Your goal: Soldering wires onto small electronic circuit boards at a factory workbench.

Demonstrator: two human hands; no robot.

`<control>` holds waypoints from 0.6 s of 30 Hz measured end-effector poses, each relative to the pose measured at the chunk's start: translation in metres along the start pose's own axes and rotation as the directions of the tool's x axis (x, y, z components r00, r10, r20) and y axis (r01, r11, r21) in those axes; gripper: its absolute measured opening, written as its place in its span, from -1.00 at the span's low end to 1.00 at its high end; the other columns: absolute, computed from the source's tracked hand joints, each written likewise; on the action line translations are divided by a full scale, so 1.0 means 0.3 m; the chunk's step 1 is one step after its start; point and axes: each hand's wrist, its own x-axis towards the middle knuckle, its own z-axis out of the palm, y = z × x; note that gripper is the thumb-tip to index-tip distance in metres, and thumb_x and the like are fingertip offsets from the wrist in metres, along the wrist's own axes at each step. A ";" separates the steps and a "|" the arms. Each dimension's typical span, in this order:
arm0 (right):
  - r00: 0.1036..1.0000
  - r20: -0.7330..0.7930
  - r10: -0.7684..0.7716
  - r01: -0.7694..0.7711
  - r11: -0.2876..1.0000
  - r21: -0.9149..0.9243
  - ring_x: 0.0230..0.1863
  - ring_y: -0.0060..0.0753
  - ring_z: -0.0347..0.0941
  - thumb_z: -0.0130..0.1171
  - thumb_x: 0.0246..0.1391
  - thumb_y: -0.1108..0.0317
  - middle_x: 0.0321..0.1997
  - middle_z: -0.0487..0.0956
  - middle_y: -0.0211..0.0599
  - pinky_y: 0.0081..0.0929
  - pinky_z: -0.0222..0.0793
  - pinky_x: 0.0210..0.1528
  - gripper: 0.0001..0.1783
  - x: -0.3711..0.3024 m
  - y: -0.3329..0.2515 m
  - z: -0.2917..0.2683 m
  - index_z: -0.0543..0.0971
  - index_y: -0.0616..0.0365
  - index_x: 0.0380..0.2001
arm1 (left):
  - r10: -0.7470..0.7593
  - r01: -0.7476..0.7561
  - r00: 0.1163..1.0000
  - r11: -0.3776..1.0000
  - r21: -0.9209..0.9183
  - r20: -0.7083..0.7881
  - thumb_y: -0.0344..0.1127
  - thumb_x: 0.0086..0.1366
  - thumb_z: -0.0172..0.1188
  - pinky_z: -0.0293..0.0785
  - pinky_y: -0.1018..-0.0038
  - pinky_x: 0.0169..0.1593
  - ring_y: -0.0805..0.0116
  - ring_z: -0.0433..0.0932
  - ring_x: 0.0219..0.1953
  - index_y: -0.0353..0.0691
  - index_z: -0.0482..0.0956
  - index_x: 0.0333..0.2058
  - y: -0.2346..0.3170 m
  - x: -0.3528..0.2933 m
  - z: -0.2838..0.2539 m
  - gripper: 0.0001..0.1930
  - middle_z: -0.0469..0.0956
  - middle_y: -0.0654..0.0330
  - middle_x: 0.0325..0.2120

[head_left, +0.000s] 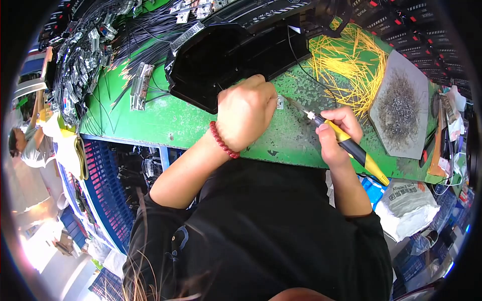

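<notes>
My right hand (pixel 341 133) is closed round the yellow and black handle of a soldering iron (pixel 352 148). The iron's tip points left and slightly up, toward a small whitish piece (pixel 280 103) just right of my left hand. Fingers curled, my left hand (pixel 249 103) lies over the near edge of a black plastic housing (pixel 216 60); whatever it grips is hidden beneath the knuckles. A red bead bracelet (pixel 221 140) circles that wrist. The housing lies open side up on the worn green tabletop (pixel 296 145).
Yellow wires (pixel 346 65) spread beyond my right hand, beside a grey board (pixel 396 105) with dark residue. Black cables with metal-coloured parts (pixel 90 55) are heaped at far left; a bundle of small boards (pixel 142 86) lies nearer. Another person (pixel 30 140) is at the left edge.
</notes>
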 end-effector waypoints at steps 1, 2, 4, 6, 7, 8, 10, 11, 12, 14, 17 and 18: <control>1.000 -0.027 0.006 -0.006 1.000 0.015 -0.56 -0.70 0.37 0.10 -0.02 0.51 -0.55 0.47 -0.39 -0.70 0.26 -0.49 -0.86 -0.003 -0.003 0.001 0.44 0.29 -0.34 | 0.002 -0.002 1.000 1.000 -0.002 0.002 -0.44 0.03 0.24 0.44 0.38 -0.45 0.19 0.52 -0.52 -0.19 0.55 -0.54 0.000 0.000 -0.001 -0.96 0.47 0.21 -0.56; 0.998 -0.054 0.013 -0.011 0.999 0.030 -0.56 -0.70 0.37 0.09 -0.03 0.52 -0.55 0.47 -0.39 -0.70 0.26 -0.50 -0.86 -0.003 -0.004 0.001 0.44 0.28 -0.34 | 0.003 -0.003 1.000 1.000 -0.004 0.004 -0.44 0.03 0.23 0.44 0.37 -0.45 0.19 0.52 -0.52 -0.19 0.55 -0.55 0.000 0.001 -0.001 -0.96 0.47 0.21 -0.56; 0.999 -0.050 0.009 -0.008 1.000 0.022 -0.57 -0.70 0.36 0.08 -0.03 0.52 -0.55 0.47 -0.39 -0.70 0.26 -0.50 -0.86 -0.001 -0.006 0.001 0.44 0.28 -0.34 | 0.001 -0.001 1.000 1.000 0.000 0.006 -0.44 0.03 0.23 0.44 0.37 -0.45 0.19 0.52 -0.53 -0.19 0.55 -0.55 0.002 0.002 0.000 -0.96 0.47 0.21 -0.56; 0.999 -0.040 0.005 -0.004 1.000 0.006 -0.58 -0.70 0.35 0.07 -0.04 0.52 -0.56 0.46 -0.38 -0.70 0.25 -0.52 -0.86 0.001 -0.007 0.000 0.43 0.28 -0.34 | -0.002 0.002 1.000 1.000 0.005 0.009 -0.44 0.04 0.22 0.44 0.37 -0.45 0.19 0.52 -0.53 -0.19 0.55 -0.55 0.002 0.001 0.001 -0.96 0.48 0.21 -0.56; 0.999 -0.041 0.005 -0.005 1.000 0.007 -0.58 -0.70 0.35 0.07 -0.04 0.52 -0.56 0.46 -0.38 -0.70 0.25 -0.52 -0.86 0.001 -0.006 -0.001 0.43 0.28 -0.34 | -0.007 0.007 1.000 1.000 0.005 0.004 -0.43 0.04 0.22 0.44 0.37 -0.45 0.19 0.52 -0.53 -0.19 0.55 -0.55 0.002 0.000 0.002 -0.96 0.48 0.21 -0.56; 0.999 -0.039 -0.001 0.001 1.000 0.000 -0.59 -0.70 0.35 0.08 -0.04 0.51 -0.55 0.46 -0.38 -0.70 0.24 -0.52 -0.85 0.000 -0.004 -0.002 0.43 0.28 -0.34 | -0.012 0.012 1.000 1.000 0.006 0.000 -0.43 0.04 0.22 0.44 0.37 -0.45 0.19 0.53 -0.53 -0.19 0.55 -0.56 0.002 0.000 0.002 -0.95 0.48 0.21 -0.56; 0.999 -0.038 -0.007 0.007 1.000 -0.006 -0.59 -0.71 0.35 0.09 -0.04 0.50 -0.55 0.46 -0.38 -0.71 0.24 -0.52 -0.85 0.000 -0.004 -0.003 0.43 0.28 -0.34 | -0.014 0.014 1.000 1.000 0.008 0.001 -0.43 0.04 0.22 0.44 0.38 -0.45 0.20 0.53 -0.53 -0.19 0.55 -0.56 0.003 0.000 0.001 -0.95 0.48 0.21 -0.56; 0.999 -0.041 0.000 0.000 1.000 -0.007 -0.59 -0.71 0.35 0.10 -0.04 0.50 -0.56 0.46 -0.39 -0.71 0.23 -0.52 -0.85 -0.001 -0.007 0.000 0.43 0.28 -0.34 | -0.017 0.017 1.000 1.000 0.008 0.000 -0.43 0.04 0.22 0.44 0.38 -0.45 0.20 0.53 -0.53 -0.19 0.54 -0.56 0.003 0.000 0.001 -0.95 0.48 0.21 -0.56; 0.999 -0.045 0.008 -0.008 1.000 -0.006 -0.58 -0.72 0.34 0.10 -0.04 0.49 -0.56 0.46 -0.40 -0.71 0.22 -0.52 -0.84 -0.002 -0.010 0.002 0.43 0.27 -0.34 | -0.016 0.016 1.000 1.000 0.010 0.002 -0.43 0.04 0.22 0.44 0.38 -0.45 0.20 0.53 -0.53 -0.19 0.54 -0.56 0.004 0.000 0.000 -0.95 0.48 0.21 -0.56; 0.999 -0.045 0.004 -0.004 1.000 -0.002 -0.58 -0.73 0.33 0.11 -0.04 0.49 -0.56 0.46 -0.42 -0.72 0.20 -0.52 -0.84 -0.001 -0.016 0.002 0.44 0.28 -0.33 | 0.006 -0.006 1.000 1.000 0.014 -0.006 -0.44 0.03 0.23 0.44 0.38 -0.45 0.21 0.53 -0.53 -0.20 0.54 -0.55 0.005 0.004 -0.003 -0.95 0.48 0.21 -0.57; 0.999 -0.040 -0.008 0.008 1.000 -0.002 -0.58 -0.75 0.30 0.12 -0.04 0.49 -0.57 0.45 -0.45 -0.72 0.17 -0.52 -0.83 0.005 -0.025 0.004 0.44 0.28 -0.33 | -0.017 0.017 1.000 1.000 0.007 0.002 -0.45 0.02 0.24 0.43 0.39 -0.45 0.20 0.53 -0.53 -0.21 0.55 -0.54 0.006 0.002 -0.003 -0.96 0.49 0.20 -0.56; 0.999 -0.043 -0.014 0.013 1.000 -0.014 -0.57 -0.76 0.29 0.12 -0.04 0.48 -0.58 0.44 -0.47 -0.72 0.15 -0.52 -0.83 0.004 -0.028 0.004 0.44 0.29 -0.33 | -0.015 0.015 1.000 1.000 0.009 0.005 -0.45 0.02 0.24 0.43 0.39 -0.45 0.20 0.53 -0.53 -0.21 0.55 -0.54 0.005 0.002 -0.002 -0.96 0.49 0.20 -0.56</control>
